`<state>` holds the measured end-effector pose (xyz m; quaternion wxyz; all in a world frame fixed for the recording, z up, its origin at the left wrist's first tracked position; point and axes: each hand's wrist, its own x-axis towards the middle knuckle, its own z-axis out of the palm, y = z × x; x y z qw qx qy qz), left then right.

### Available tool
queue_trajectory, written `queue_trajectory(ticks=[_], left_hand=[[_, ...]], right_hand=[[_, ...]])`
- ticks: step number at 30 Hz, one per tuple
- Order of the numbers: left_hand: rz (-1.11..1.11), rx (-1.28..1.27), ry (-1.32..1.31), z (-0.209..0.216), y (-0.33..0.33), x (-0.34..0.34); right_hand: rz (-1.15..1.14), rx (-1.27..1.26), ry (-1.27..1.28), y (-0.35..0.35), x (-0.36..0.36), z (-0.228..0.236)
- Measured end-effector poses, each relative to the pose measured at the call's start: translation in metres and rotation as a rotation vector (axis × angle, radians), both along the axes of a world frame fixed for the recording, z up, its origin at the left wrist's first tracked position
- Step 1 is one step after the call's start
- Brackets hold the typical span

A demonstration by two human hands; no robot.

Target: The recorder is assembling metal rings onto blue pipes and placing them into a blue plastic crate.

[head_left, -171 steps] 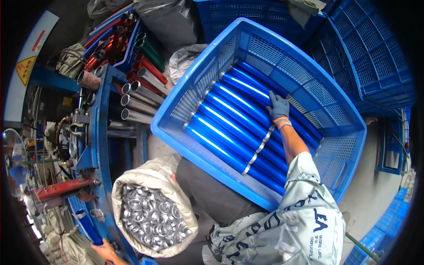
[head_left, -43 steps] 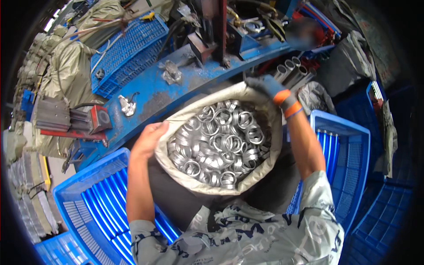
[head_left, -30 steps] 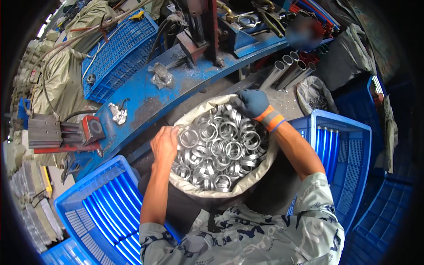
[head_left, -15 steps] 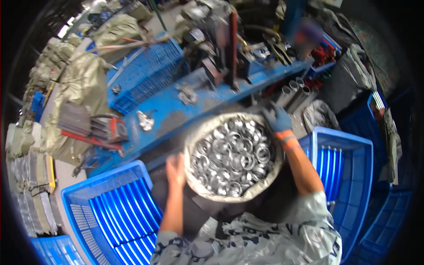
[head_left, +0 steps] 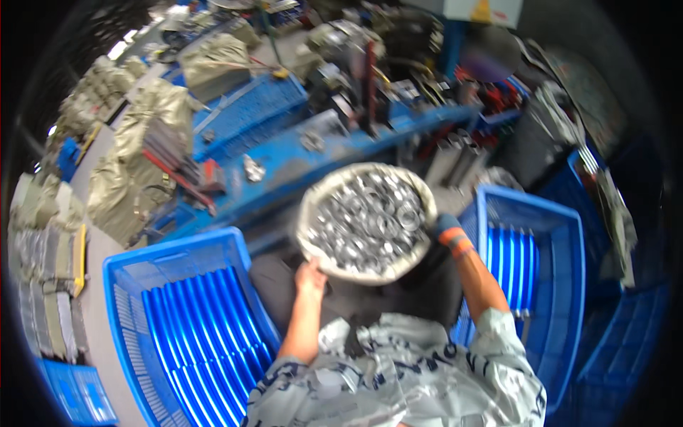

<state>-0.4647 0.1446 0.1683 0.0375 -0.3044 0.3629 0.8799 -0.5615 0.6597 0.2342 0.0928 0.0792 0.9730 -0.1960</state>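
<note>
Two hands at one round-mouthed cream fabric sack (head_left: 377, 275), mid-frame in the head view, full of loose shiny silver metal rings (head_left: 373, 220). Bare L hand (head_left: 310, 277), just below-left of centre, looks pinched on the sack's rolled rim. R hand (head_left: 447, 228), in a blue-grey glove w/ orange-striped cuff, is right of centre at the sack's side; fingers blurred & partly hidden, so can't tell if it grips or just rests there.

Step in hand, my read: steadying or shifting the full sack by its rim; neither hand is in among the rings. Next move prob. calls for an even hold both sides, mouth kept level so rings don't spill; R side wants proper purchase before it takes any wt.

Blue plastic crate (head_left: 171, 249), lower left, w/ glossy blue metal tubes (head_left: 206, 334) in rows; second blue plastic crate (head_left: 560, 285), right of frame, w/ similar tubes. Blue-painted metal bench (head_left: 281, 169) runs behind the sack, upper centre; hardware on it too blurred to ID.
</note>
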Motion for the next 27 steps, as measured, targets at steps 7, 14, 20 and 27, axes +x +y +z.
queue_trajectory(ticks=[7, 14, 20, 27], left_hand=[[0.059, 0.446, 0.284, 0.053, 0.061, 0.012], [0.0, -0.146, 0.112, 0.022, 0.015, 0.03], [-0.319, -0.409, -0.193, 0.027, 0.064, 0.035], [-0.217, 0.025, 0.328, 0.076, 0.053, -0.001]], right_hand=[[-1.028, -2.352, 0.315, -0.001, 0.031, -0.107], [-0.838, -2.361, 0.179, -0.069, 0.03, -0.053], [-0.458, -1.031, 0.293, -0.036, 0.103, -0.041], [-0.55, -1.496, 0.286, -0.039, 0.066, 0.041]])
